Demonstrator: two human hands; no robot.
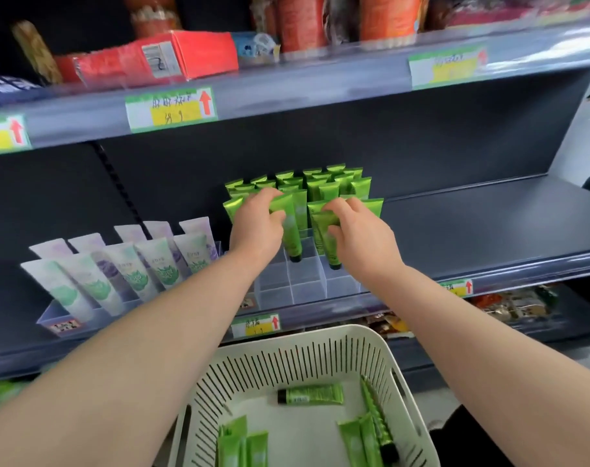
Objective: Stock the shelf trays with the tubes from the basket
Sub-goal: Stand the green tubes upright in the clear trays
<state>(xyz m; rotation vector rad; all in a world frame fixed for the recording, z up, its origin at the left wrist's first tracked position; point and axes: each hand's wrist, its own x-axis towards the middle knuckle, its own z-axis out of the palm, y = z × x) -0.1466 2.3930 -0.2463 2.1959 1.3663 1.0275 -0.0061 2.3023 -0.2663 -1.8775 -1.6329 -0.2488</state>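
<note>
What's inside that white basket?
Green tubes lie loose in the white basket: one flat near the back, several toward the front. The frame's lower edge cuts those off, so no full count.

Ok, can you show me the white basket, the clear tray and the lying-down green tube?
white basket (320,333): head view, far rim.
clear tray (307,291): head view, front wall of an empty compartment.
lying green tube (315,394): head view, middle of its body.

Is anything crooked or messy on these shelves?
A little. On the top shelf the red box lies flat and looks turned at an angle to the shelf edge. The green tubes in the basket lie scattered every which way. In the clear tray the tubes stand tidy.
</note>
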